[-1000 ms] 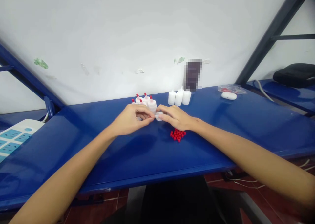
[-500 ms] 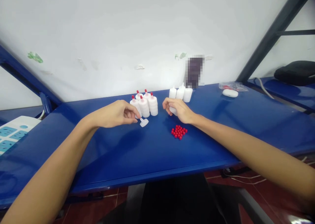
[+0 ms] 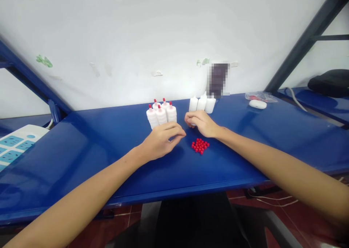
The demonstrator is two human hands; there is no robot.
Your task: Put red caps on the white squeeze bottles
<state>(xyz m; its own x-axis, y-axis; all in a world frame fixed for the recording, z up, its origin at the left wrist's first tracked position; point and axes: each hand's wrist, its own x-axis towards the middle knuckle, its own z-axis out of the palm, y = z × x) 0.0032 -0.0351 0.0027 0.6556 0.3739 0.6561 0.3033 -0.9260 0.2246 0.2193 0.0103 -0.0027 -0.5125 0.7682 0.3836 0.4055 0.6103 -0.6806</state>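
Note:
My left hand rests on the blue table just in front of a cluster of white bottles with red caps. Its fingers are curled together, and whatever is in them is hidden. My right hand lies just past a small pile of red caps. It is curled round a small white bottle that barely shows under the fingers. Three white bottles without caps stand just behind this hand, near the wall.
A white power strip lies at the table's left end. A white oval case and a clear plastic bag sit at the back right. A black bag is on the neighbouring blue surface. Dark metal struts slant up at both sides.
The hands, first pinched together over a small white piece, parted. My left hand then moved right, over the spot where a white nozzle lay. My right hand stayed by the uncapped bottles.

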